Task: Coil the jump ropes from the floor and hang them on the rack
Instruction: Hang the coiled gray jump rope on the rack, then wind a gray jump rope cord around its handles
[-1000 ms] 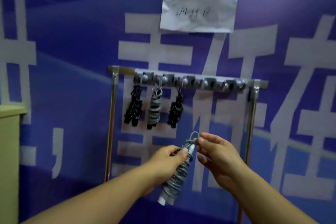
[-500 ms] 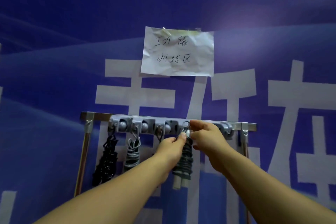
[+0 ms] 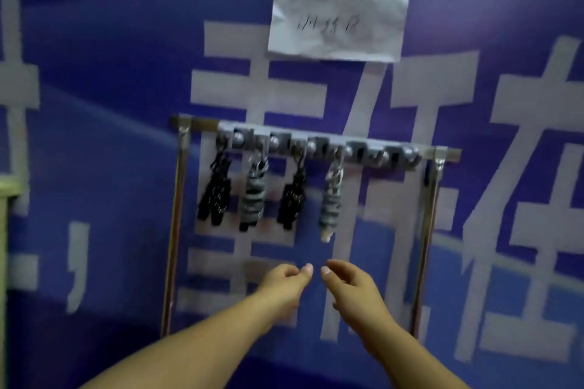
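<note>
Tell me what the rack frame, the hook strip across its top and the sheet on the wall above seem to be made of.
Rack frame: looks like polished metal tube, judging by the bright streaks along its posts. Hook strip: grey, matte blocks with shiny rounded knobs, possibly plastic with metal; blur leaves it open. Sheet: white paper, creased and crumpled, with handwritten marks.

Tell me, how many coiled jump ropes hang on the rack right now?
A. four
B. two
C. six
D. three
A: four coiled bundles hang from the rack, black, grey, black and grey, and both hands are empty below them.
</note>
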A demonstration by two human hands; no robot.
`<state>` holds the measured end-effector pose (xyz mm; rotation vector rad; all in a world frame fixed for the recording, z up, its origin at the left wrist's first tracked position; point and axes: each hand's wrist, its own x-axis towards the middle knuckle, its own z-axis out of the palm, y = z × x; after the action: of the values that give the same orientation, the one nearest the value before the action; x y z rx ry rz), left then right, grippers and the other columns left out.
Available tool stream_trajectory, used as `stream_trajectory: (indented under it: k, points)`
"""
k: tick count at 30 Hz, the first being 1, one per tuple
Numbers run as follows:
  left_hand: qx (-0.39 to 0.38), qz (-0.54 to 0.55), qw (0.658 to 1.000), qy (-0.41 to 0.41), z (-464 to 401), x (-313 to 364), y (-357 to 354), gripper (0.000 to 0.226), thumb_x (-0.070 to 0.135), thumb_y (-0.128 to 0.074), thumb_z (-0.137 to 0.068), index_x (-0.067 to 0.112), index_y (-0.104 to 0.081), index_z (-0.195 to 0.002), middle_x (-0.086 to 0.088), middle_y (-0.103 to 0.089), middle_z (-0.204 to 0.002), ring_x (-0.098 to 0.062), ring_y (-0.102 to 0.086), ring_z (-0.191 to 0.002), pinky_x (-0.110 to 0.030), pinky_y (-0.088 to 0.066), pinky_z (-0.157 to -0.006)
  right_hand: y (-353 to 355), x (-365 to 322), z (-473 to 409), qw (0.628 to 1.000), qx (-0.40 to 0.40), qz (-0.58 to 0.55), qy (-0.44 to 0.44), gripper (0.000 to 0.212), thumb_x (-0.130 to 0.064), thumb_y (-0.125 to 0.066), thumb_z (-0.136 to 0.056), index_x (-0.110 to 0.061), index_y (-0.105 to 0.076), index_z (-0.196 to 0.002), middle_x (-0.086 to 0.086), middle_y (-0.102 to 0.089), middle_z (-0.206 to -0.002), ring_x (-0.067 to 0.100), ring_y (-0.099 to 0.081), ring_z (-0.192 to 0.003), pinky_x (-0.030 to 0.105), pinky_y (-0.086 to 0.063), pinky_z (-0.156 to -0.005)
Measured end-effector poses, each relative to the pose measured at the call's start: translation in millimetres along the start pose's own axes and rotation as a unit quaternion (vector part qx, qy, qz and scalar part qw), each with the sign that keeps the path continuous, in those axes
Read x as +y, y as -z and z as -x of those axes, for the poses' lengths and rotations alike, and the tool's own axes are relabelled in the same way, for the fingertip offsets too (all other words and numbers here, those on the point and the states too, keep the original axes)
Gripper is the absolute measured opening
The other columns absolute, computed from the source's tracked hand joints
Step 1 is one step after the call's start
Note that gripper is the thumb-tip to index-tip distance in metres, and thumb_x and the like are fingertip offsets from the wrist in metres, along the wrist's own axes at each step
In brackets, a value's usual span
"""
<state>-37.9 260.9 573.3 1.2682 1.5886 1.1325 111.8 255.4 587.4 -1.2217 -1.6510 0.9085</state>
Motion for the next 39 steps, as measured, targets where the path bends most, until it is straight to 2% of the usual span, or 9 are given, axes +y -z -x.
stream_trajectory:
  k: [4, 7, 16, 23, 27, 29, 33, 36, 39]
  points:
    - [-0.015, -0.01, 0.998, 0.055, 58, -102, 17, 0.037, 0.059, -0.052, -0.094, 0.025, -0.063, -0.104, 0.003, -0.072, -0.095, -0.012, -0.067, -0.077, -0.026, -0.047, -0.066, -59, 55, 61, 0.996, -0.068, 0.006, -0.062, 0.015, -0.032, -0.062, -0.095, -0.019, -0.07, -0.097, -0.009, -0.069, -0.086, 0.007, -0.061, -0.078, 0.025, -0.049, -0.07]
    - [-0.002, -0.008, 0.99, 0.138, 102, -185, 28, 0.036, 0.057, -0.053, -0.095, 0.022, -0.064, -0.096, 0.002, -0.069, -0.086, -0.012, -0.063, -0.067, -0.024, -0.043, -0.06, -107, 97, 104, 0.984, -0.137, 0.012, -0.117, 0.022, -0.031, -0.063, -0.095, -0.011, -0.071, -0.088, 0.001, -0.063, -0.071, 0.013, -0.053, -0.064, 0.022, -0.042, -0.053]
    - [0.144, 0.047, 0.93, 0.335, 256, -389, 86, 0.033, 0.047, -0.059, -0.095, 0.02, -0.055, -0.078, 0.005, -0.063, -0.066, -0.008, -0.051, -0.046, -0.018, -0.034, -0.049, -228, 199, 250, 0.918, -0.292, 0.055, -0.263, 0.021, -0.029, -0.063, -0.094, -0.013, -0.064, -0.081, 0.004, -0.059, -0.076, 0.015, -0.047, -0.06, 0.019, -0.035, -0.05]
    - [0.112, -0.064, 0.896, 0.425, 382, -531, 109, 0.042, 0.031, -0.066, -0.094, 0.007, -0.06, -0.061, -0.014, -0.062, -0.059, -0.028, -0.057, -0.05, -0.03, -0.045, -0.058, -300, 240, 340, 0.911, -0.309, 0.057, -0.266, 0.034, -0.027, -0.065, -0.093, -0.015, -0.058, -0.063, 0.002, -0.051, -0.053, 0.013, -0.039, -0.044, 0.016, -0.032, -0.041]
    - [0.066, -0.046, 0.91, 0.406, 390, -535, 103, 0.025, 0.024, -0.063, -0.097, 0.015, -0.062, -0.073, -0.003, -0.058, -0.063, -0.015, -0.052, -0.051, -0.02, -0.045, -0.049, -327, 278, 392, 0.893, -0.351, 0.082, -0.271, 0.033, -0.033, -0.068, -0.09, -0.015, -0.062, -0.063, -0.004, -0.053, -0.046, 0.011, -0.043, -0.042, 0.025, -0.04, -0.05]
    - [0.094, -0.025, 0.913, 0.396, 380, -538, 103, 0.024, 0.021, -0.064, -0.096, 0.016, -0.06, -0.073, -0.006, -0.061, -0.066, -0.021, -0.055, -0.055, -0.027, -0.049, -0.057, -329, 301, 402, 0.886, -0.367, 0.107, -0.264, 0.029, -0.041, -0.072, -0.082, -0.02, -0.068, -0.063, -0.005, -0.06, -0.049, 0.008, -0.049, -0.049, 0.032, -0.045, -0.06]
    - [0.161, 0.01, 0.885, 0.436, 363, -564, 100, 0.029, 0.016, -0.064, -0.091, 0.015, -0.06, -0.063, -0.009, -0.061, -0.066, -0.024, -0.056, -0.065, -0.038, -0.052, -0.067, -357, 319, 395, 0.885, -0.362, 0.136, -0.262, 0.033, -0.035, -0.072, -0.085, -0.023, -0.065, -0.056, -0.01, -0.06, -0.051, 0.004, -0.052, -0.053, 0.026, -0.044, -0.065]
    - [0.186, 0.063, 0.863, 0.466, 356, -580, 87, 0.024, 0.016, -0.062, -0.09, 0.014, -0.06, -0.066, -0.008, -0.062, -0.067, -0.026, -0.061, -0.072, -0.04, -0.055, -0.075, -386, 329, 390, 0.88, -0.376, 0.137, -0.257, 0.012, -0.03, -0.073, -0.086, -0.02, -0.072, -0.079, -0.006, -0.069, -0.072, 0.012, -0.063, -0.074, 0.025, -0.047, -0.074]
    - [0.207, 0.1, 0.837, 0.497, 354, -592, 81, 0.017, 0.023, -0.059, -0.09, 0.019, -0.06, -0.073, -0.013, -0.073, -0.092, -0.034, -0.071, -0.093, -0.039, -0.056, -0.08, -414, 344, 382, 0.868, -0.404, 0.158, -0.24, 0.022, -0.026, -0.07, -0.088, -0.015, -0.071, -0.108, 0.005, -0.073, -0.102, 0.02, -0.067, -0.101, 0.022, -0.044, -0.085]
